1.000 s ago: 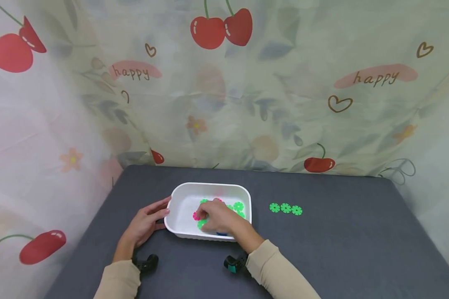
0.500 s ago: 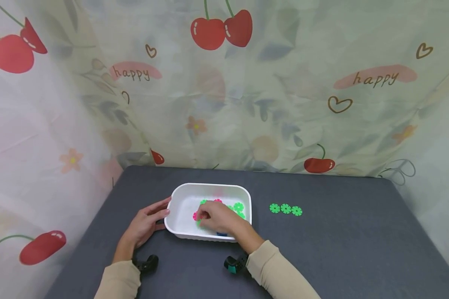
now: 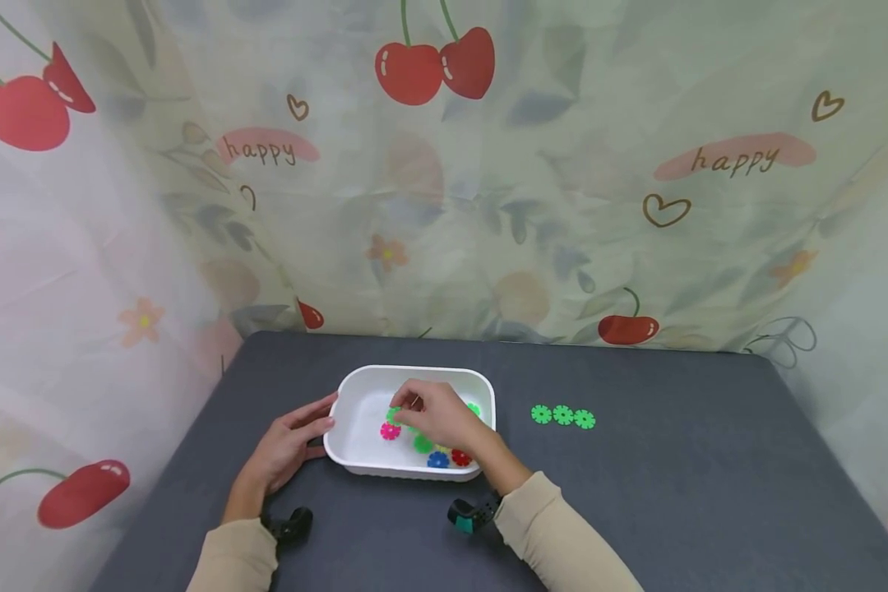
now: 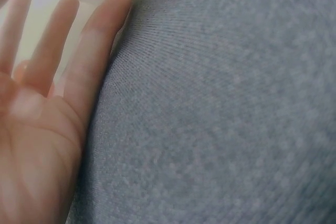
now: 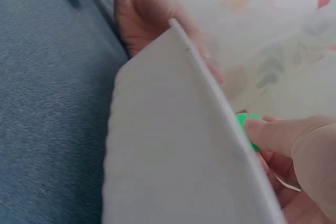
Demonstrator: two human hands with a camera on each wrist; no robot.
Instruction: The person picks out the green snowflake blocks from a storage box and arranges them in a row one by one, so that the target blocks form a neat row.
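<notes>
In the head view my right hand (image 3: 440, 415) is raised over the white plastic tub (image 3: 351, 460), pinching a green notched interlocking disc (image 3: 394, 416) between thumb and fingertips. The right wrist view shows the same green disc (image 5: 242, 119) just past the tub's rim. My left hand (image 3: 284, 441) touches the tub's left end, its fingers mostly straight in the left wrist view. Inside the tub lie a pink disc (image 3: 390, 431), a blue disc (image 3: 438, 460), a red disc (image 3: 460, 457) and green ones (image 3: 423, 444). My right hand hides part of the pile.
To the right of the tub, a row of three green discs (image 3: 562, 415) lies on the dark grey tabletop (image 3: 681, 477). A patterned curtain (image 3: 444, 205) hangs behind and at the sides. Each wrist wears a black strap device (image 3: 293, 524).
My right hand has risen from the tub floor with a green disc between its fingers, uncovering the blue and red discs. The left hand stays at the tub's end.
</notes>
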